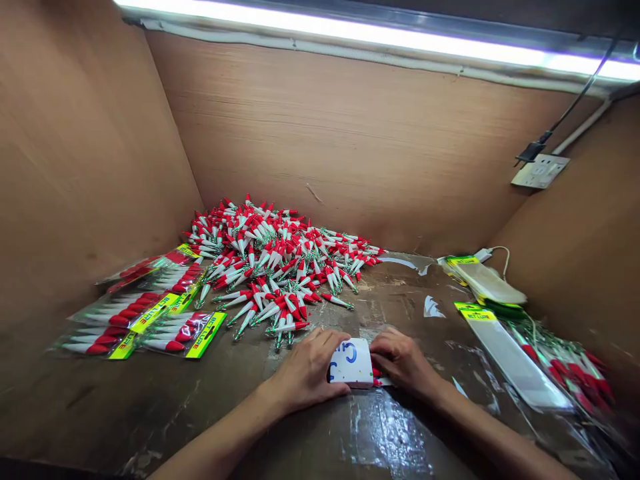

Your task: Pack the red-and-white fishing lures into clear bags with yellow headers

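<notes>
The left hand [313, 367] has its grip clamped on a white rectangular block with blue handwriting [356, 367], mid-table [200, 420]. At its right edge, a slim red-and-white lure [377, 383] lies lengthwise left to right, white part pointing right. The right hand [404, 361] bunches there; whether its grip is closed, I cannot tell. Clear yellow-headed packets [206, 335] at left contain similar lures.

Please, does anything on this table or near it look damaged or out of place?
The tabletop looks worn, with a torn white scrap on it. Also, a black plug hangs by the wall socket, prongs bare, not plugged in.
</notes>
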A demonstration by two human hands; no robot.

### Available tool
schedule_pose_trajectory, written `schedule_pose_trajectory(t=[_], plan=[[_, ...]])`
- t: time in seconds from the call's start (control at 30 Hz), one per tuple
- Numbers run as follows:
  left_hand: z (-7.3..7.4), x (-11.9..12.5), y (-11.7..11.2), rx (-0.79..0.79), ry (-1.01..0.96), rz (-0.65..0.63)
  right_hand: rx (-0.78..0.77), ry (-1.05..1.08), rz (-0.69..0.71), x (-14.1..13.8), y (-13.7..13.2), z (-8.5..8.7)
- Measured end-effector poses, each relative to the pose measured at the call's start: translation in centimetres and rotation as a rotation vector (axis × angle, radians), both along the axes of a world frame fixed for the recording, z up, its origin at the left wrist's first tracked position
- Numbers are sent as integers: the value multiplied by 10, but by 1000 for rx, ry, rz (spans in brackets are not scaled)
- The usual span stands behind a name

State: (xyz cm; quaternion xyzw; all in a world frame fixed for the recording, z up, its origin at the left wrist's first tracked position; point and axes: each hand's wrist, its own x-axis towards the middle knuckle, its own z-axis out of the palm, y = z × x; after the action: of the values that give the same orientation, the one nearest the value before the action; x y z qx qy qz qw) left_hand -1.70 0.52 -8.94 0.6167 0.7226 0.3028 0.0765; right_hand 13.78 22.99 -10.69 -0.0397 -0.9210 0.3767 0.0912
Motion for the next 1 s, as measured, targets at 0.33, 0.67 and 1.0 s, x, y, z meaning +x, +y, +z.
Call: schedule_pose_trajectory(t=[0.33, 0.67, 1.0], plan=[[-1, -3, 0, -19, 62, 12, 512, -105, -87, -112, 2, 51], [0, -5, 0, 38, -57, -6, 543, -75, -38, -140, -27, 52], [6, -3, 0, 83, -177, 30, -69, 109, -276, -1, 40, 91]])
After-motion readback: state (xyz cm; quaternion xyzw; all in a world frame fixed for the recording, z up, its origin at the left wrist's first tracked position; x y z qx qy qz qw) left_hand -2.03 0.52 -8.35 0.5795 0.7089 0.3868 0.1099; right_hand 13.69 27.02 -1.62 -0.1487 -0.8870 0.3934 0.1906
